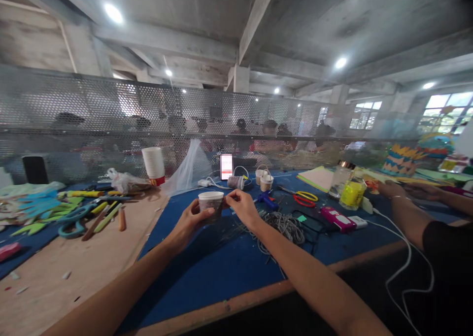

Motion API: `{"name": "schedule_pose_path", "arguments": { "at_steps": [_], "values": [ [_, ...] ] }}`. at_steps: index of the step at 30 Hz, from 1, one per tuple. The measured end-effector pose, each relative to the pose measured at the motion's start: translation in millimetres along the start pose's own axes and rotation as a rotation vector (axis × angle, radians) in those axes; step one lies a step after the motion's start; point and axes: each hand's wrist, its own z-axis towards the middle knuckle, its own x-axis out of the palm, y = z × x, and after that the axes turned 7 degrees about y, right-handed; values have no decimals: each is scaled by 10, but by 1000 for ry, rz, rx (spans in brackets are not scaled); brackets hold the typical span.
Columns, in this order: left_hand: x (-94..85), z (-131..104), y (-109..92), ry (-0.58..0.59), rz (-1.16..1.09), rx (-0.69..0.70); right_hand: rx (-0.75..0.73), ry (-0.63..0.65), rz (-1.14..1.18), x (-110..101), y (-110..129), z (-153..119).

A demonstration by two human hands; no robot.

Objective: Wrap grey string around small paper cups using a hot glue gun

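A paper cup [211, 201] with a white rim and a darker, greyish wrapped side is held upright above the blue table surface [207, 272]. Around its left side are the fingers of my left hand [194, 218]. My right hand [242, 205] is at the cup's right side, thumb and forefinger pinched together; whatever is between them is too small to make out. Right of my right forearm lies a loose heap of grey cord [284, 227]. Beyond my right hand are a spool of cord [235, 182] and a blue glue gun [268, 199].
Scissors [306, 198], a magenta box [337, 219], a yellow jar [353, 193] and another person's arms [410, 213] are on the right. Stacked cups [153, 163], teal scissors [76, 222] and knives stand or lie left. A phone [226, 166] leans before the perforated screen [207, 114].
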Motion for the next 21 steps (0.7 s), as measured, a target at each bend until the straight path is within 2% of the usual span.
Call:
{"name": "schedule_pose_path", "arguments": {
  "at_steps": [21],
  "values": [
    [32, -4, -27, -25, 16, -24, 9, -3, -9, 4, -63, 11]
  ]
}}
